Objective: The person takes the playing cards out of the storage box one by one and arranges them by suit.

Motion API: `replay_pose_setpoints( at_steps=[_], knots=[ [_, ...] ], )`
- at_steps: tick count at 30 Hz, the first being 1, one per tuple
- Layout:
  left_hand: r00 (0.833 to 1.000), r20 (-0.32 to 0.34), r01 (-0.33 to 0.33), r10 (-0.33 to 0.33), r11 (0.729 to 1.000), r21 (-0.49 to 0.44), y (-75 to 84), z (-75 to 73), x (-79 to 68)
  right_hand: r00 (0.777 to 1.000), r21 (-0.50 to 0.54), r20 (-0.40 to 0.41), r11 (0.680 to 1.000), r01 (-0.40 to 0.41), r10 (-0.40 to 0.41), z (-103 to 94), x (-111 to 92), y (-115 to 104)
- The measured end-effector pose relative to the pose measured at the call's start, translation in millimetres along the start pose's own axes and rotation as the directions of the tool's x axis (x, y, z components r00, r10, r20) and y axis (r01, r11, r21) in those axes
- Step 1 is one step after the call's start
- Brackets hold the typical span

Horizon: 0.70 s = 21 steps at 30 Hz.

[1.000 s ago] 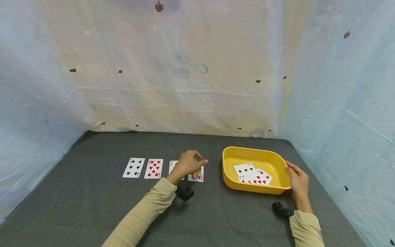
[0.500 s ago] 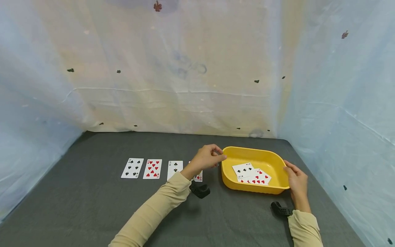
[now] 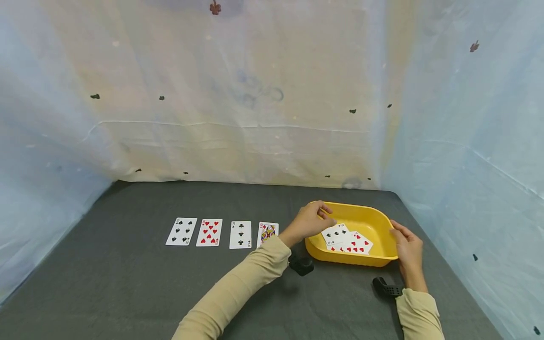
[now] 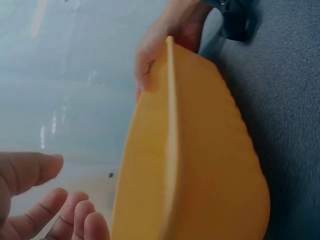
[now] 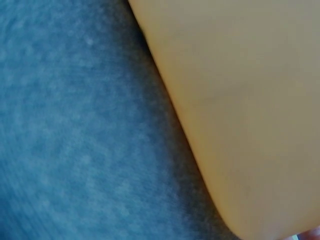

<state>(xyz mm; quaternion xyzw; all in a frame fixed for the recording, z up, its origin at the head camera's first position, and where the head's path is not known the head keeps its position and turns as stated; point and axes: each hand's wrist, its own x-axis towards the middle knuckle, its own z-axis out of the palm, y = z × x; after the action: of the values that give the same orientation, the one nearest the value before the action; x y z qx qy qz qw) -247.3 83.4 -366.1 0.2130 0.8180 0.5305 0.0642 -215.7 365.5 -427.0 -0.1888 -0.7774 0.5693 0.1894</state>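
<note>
A yellow plastic tub (image 3: 380,259) sits at the right of the table. My right hand (image 3: 411,250) grips its right end by the rim, thumb on the inner side. Inside lie a black-suited playing card (image 3: 335,232) and red heart cards (image 3: 359,243), overlapping. My left hand (image 3: 307,220) hovers over the tub's left end, thumb and fingers parted and nothing between them. In the left wrist view, its fingertips (image 4: 52,167) are apart from the tub wall (image 4: 215,145). The right wrist view holds mostly the tub's outer wall (image 5: 250,125).
On the grey tablecloth (image 3: 127,283), left of the tub, stands a row of face-up cards: a spades card (image 3: 181,231), a hearts card (image 3: 209,232), a three of clubs (image 3: 240,234) and a face card (image 3: 267,231), partly behind the left sleeve. Pale fabric walls (image 3: 255,94) surround the table.
My left hand has moved right, from above the face card to over the tub's left end, uncovering the three of clubs. The right hand and tub have stayed put.
</note>
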Motion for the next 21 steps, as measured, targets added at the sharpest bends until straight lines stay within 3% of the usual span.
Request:
replay_pose_setpoints(
  at_steps=[4, 8, 14, 21],
  knots=[
    [0.999, 0.031, 0.005, -0.005, 1.000, -0.001, 1.7, 15.4, 5.4, 1.000, -0.004, -0.002, 1.000, 0.003, -0.003, -1.3, -1, 0],
    [0.998, 0.028, 0.057, -0.057, 0.998, -0.007, 3.8, 27.1, 8.8, 1.000, -0.008, 0.002, 1.000, -0.001, 0.001, -2.3, -1, -1],
    [0.988, -0.074, 0.132, -0.132, 0.991, 0.000, 0.9, 41.6, 14.2, 1.000, -0.010, -0.003, 1.000, -0.005, 0.005, -2.2, -2, -2],
    [0.973, -0.156, 0.180, -0.169, 0.982, 0.058, -6.8, 57.4, 23.5, 1.000, 0.006, 0.002, 1.000, -0.007, 0.007, -2.1, -3, -1]
  ],
)
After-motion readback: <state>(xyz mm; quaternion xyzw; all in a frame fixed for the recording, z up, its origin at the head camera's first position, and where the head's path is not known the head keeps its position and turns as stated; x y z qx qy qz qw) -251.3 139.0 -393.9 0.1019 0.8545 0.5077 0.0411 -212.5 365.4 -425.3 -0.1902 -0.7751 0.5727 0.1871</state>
